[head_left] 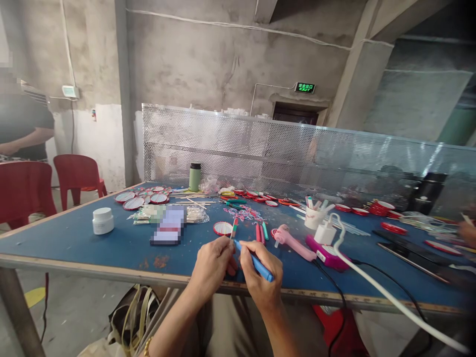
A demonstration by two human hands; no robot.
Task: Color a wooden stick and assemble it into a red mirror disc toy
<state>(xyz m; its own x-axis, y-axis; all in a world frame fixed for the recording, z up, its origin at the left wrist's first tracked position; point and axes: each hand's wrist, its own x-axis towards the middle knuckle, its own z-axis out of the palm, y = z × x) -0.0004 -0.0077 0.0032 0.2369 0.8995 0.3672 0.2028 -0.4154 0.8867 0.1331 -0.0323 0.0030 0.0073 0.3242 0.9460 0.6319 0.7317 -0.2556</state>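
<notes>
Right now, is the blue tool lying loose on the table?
No, the right hand grips the blue tool, its tip beside the thin stick pinched in the left hand.

Bare table [122, 248] left; cable [372, 282] right.

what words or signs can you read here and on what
"EXIT": green lit sign over the doorway; the characters above it are too small to read.
On the blue table, a blurred patch: unreadable.
No legible text on the white jar, the blue pen in the right hand, or the stick in the left hand.
</notes>
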